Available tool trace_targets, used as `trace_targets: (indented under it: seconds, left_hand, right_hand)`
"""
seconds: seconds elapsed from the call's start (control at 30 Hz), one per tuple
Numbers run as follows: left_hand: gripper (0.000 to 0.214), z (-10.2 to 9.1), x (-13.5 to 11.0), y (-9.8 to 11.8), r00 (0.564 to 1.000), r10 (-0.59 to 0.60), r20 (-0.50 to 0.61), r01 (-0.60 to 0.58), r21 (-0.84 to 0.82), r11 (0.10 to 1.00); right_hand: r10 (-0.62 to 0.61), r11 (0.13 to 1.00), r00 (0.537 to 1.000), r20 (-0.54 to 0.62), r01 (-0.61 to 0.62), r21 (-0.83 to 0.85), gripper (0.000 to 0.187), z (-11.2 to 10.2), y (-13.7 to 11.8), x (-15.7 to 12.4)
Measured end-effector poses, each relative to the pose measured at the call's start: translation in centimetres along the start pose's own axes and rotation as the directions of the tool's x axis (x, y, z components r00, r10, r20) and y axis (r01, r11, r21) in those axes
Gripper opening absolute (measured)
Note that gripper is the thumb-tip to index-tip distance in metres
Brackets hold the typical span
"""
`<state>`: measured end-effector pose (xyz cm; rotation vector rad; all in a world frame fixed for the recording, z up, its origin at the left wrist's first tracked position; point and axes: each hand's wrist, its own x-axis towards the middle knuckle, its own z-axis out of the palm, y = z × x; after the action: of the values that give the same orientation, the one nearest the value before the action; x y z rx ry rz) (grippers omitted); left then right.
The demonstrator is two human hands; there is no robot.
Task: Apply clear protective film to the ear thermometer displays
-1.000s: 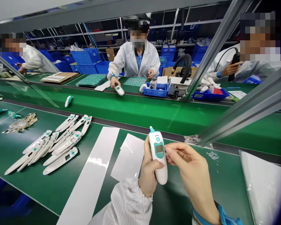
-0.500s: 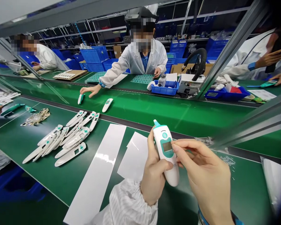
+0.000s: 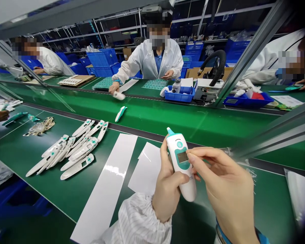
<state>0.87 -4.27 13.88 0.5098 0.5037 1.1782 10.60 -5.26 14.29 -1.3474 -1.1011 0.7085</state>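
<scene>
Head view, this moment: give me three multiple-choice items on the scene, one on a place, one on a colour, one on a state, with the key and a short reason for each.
1. Where does the pile of white thermometer shells lie?
A. in a blue bin
B. on the green table, left of the hands
C. on a brown tray

2. What colour surrounds the held thermometer's display?
A. red
B. yellow
C. teal

3. How is the thermometer held?
A. left hand grips it, right hand touches it near the display
B. lying on the table
C. right hand alone

Key: B, the shells lie loose on the table; C, a teal frame rings the display; A, left fingers wrap the body.
</scene>
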Motion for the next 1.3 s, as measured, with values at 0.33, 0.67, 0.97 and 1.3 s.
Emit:
trace_targets:
  seconds: [0.33,0.67,0.97,1.3]
  left_hand:
    - [0.076,0.34,-0.17,0.31,1.000,0.013,0.004,-0.013,0.017,1.000]
    - [0.079,0.29,-0.18,0.29,1.000,0.026,0.000,-0.026,0.050,0.998]
    - [0.082,0.41,-0.45,0.43,1.000,0.030,-0.006,-0.029,0.073,0.997]
    - [0.074,0.81,-0.34,0.49,0.999,0.031,-0.037,-0.027,0.101,0.994]
  right_hand:
    - [-0.025,1.000,1.000,-0.003,0.025,0.004,0.002,0.18,-0.40,0.02]
    - [-0.029,1.000,1.000,0.004,0.029,0.009,0.002,0.15,-0.38,0.08]
    - [-0.061,0.998,0.998,-0.020,0.060,-0.022,0.002,0.25,-0.90,0.04]
    - [-0.069,0.997,0.997,-0.024,0.068,-0.023,0.004,0.37,-0.98,0.12]
